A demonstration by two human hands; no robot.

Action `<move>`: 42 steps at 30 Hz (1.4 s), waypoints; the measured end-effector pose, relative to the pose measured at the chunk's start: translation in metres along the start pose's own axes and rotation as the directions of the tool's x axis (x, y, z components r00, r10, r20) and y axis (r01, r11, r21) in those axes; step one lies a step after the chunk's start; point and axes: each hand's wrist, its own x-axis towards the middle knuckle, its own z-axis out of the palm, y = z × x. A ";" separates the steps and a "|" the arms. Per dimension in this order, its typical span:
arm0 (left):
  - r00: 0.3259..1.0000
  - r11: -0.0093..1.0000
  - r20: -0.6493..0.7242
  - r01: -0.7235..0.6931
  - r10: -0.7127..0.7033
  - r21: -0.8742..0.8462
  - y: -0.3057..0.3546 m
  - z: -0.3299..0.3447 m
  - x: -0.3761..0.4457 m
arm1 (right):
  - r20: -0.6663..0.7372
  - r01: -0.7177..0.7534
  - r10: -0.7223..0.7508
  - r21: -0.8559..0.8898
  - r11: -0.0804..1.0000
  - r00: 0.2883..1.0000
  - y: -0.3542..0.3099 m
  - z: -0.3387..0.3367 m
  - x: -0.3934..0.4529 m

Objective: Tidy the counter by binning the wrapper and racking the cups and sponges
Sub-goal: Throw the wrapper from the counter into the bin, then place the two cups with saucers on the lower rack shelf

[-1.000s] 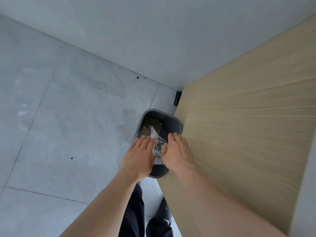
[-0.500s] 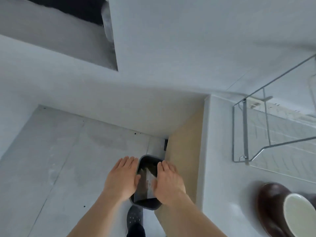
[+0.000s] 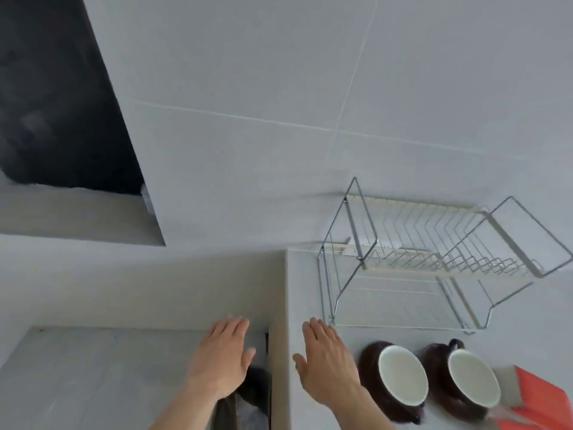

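Note:
Both my hands are flat and hold nothing. My left hand (image 3: 221, 361) hovers over the floor beside the counter, just above the dark bin (image 3: 255, 389), where the clear wrapper (image 3: 248, 414) shows faintly. My right hand (image 3: 328, 364) is over the counter's left edge. Two brown cups with white insides stand on the counter: one (image 3: 400, 378) just right of my right hand, the other (image 3: 468, 380) further right. A red sponge (image 3: 539, 398) lies at the lower right. The wire dish rack (image 3: 434, 265) stands behind the cups against the wall.
The grey counter (image 3: 297, 290) ends at its left edge beside the bin. A tiled wall rises behind the rack. A dark opening (image 3: 62, 103) fills the upper left. Grey floor (image 3: 93, 383) lies at the lower left.
My view has swung up and right from the bin to the counter. Both hands have let go of the wrapper and lifted away from the bin; the cups, rack and sponge have come into view.

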 end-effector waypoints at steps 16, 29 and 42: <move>0.998 0.985 0.058 0.016 -0.006 -0.174 0.216 0.023 0.017 | -0.056 -0.282 0.317 0.327 0.902 0.947 0.193 -0.005 -0.078; 0.946 0.898 0.200 0.308 -0.255 -0.313 0.276 0.066 0.013 | 0.126 -0.371 0.375 0.603 0.706 0.918 0.248 0.025 -0.076; 0.811 0.691 0.419 0.574 -0.408 -0.439 0.286 0.089 0.030 | 0.104 -0.296 0.290 0.568 0.768 0.952 0.260 0.027 -0.059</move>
